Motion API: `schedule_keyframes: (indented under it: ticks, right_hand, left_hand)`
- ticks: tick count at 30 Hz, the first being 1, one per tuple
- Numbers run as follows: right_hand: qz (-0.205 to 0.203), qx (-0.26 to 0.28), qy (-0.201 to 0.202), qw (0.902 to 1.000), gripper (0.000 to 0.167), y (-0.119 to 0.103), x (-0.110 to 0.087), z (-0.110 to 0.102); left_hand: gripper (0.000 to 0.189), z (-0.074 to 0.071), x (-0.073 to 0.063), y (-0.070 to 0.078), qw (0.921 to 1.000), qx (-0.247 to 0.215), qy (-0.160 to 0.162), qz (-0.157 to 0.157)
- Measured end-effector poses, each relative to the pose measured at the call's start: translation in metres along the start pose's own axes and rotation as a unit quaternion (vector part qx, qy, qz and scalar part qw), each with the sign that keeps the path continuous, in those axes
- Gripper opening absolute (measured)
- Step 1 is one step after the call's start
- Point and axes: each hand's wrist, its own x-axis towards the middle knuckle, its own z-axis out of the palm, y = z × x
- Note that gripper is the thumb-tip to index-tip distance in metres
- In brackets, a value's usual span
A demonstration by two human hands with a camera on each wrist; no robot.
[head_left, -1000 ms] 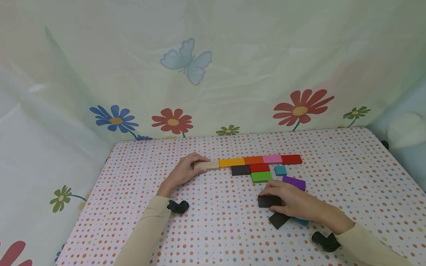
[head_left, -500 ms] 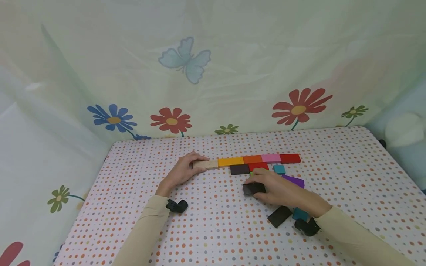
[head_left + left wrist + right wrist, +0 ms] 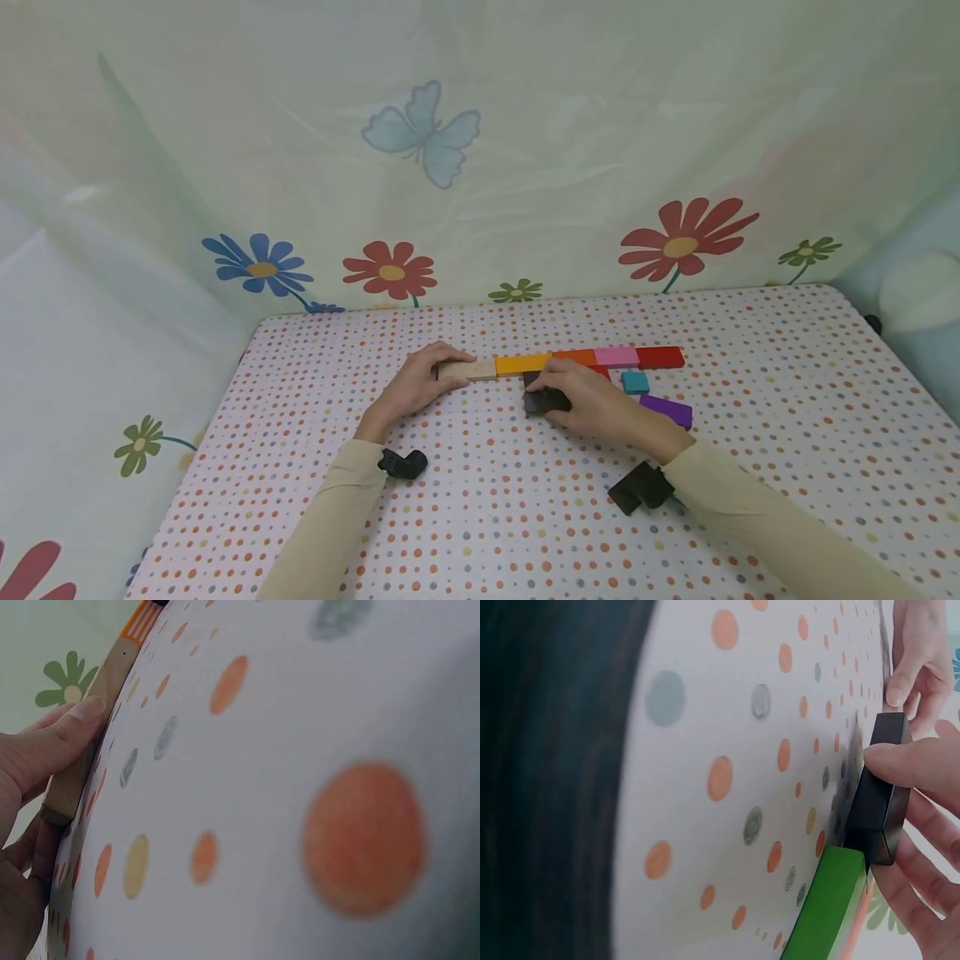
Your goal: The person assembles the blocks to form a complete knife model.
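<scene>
1. The wooden block [image 3: 474, 371] is held by the left hand [image 3: 411, 385], pinched between thumb and fingers at its left end, at the left end of a long row on the dotted surface [image 3: 465, 517].
2. The held black block [image 3: 544, 402] is gripped by the right hand [image 3: 600, 408], with the thumb laid on the near side and the fingers on the far side.
3. The held black block is positioned in front of a dark block [image 3: 531, 378], which is partly covered by it and by the fingers.
4. In the right wrist view, a green block [image 3: 826, 904] is seen just beside the near end of the held black block; whether the two are touching cannot be told.
5. The long row is continued rightward from the wooden block by a yellow block [image 3: 519, 365], an orange block [image 3: 573, 356], a pink block [image 3: 617, 357] and a dark red block [image 3: 660, 357], set end to end.
6. A red block [image 3: 603, 370] is mostly hidden behind the right hand, below the row.
7. A small blue block [image 3: 635, 382] and a tilted purple block [image 3: 666, 412] are placed apart, right of the right hand.
8. A slanted black block [image 3: 624, 493] is partly covered by the right wrist camera [image 3: 654, 485].
9. The surface is backed by a cloth [image 3: 525, 167] printed with flowers and a butterfly.
</scene>
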Motion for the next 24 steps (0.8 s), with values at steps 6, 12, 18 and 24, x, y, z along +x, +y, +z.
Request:
schedule_keyframes:
  ticks: [6, 12, 18, 24]
  right_hand:
    - [-0.008, -0.02, 0.008, 0.9997, 0.038, 0.0001, -0.0005, 0.0041]
    - [-0.013, -0.056, 0.029, 0.9979, 0.038, -0.0006, -0.0007, 0.006]
    - [-0.01, -0.05, 0.029, 0.9983, 0.037, -0.0009, -0.0009, 0.0061]
    - [-0.015, -0.044, 0.024, 0.9987, 0.035, -0.0004, 0.0008, 0.0055]
  left_hand:
    - [0.035, -0.0005, -0.0014, -0.0006, 0.9999, 0.001, 0.002, 0.015]
    - [0.035, 0.0004, -0.0005, -0.0013, 0.9997, -0.001, 0.003, 0.023]
    - [0.035, 0.0007, -0.0004, -0.0011, 0.9998, -0.004, 0.004, 0.02]
    - [0.035, -0.0002, -0.0005, -0.0005, 0.9999, -0.005, 0.003, 0.016]
